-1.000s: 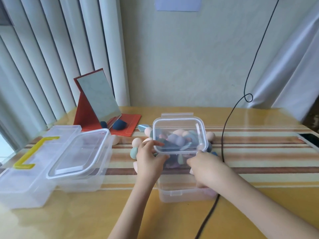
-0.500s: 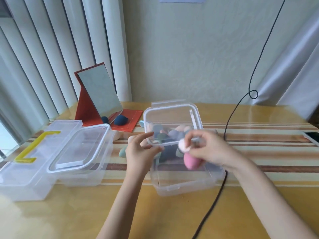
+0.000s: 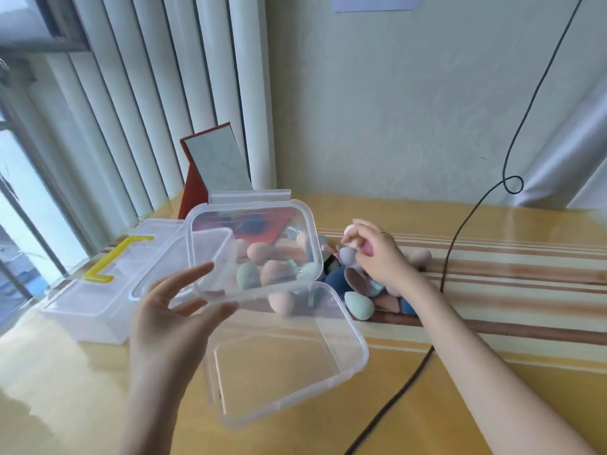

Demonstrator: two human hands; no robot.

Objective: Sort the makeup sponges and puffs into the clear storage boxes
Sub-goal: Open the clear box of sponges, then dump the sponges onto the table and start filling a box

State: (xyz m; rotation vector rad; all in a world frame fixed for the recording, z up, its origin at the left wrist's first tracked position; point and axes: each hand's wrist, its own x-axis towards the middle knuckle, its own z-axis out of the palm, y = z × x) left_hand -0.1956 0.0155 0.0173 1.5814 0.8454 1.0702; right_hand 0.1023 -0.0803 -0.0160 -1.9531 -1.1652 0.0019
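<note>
My left hand [image 3: 167, 313] pinches the lower left edge of a clear lid [image 3: 256, 224] and holds it tilted in the air above the table. Below it stands an open clear storage box [image 3: 356, 343] with nothing inside. A pile of makeup sponges [image 3: 359, 305] in peach, teal, blue and brown lies behind the box; some show through the lid. Over that pile, my right hand [image 3: 377, 261] grips a pink sponge [image 3: 370, 248] together with a lavender one [image 3: 347, 256].
A large clear case with a yellow handle [image 3: 108, 261] sits at the left, with a second lidded clear box [image 3: 157, 277] against it. A red folding mirror [image 3: 215, 165] stands behind. A black cable [image 3: 448, 257] runs down across the table's right side.
My left hand has lifted the lid up and to the left, off the box. My right hand carried the pink sponge from above the box back to the pile.
</note>
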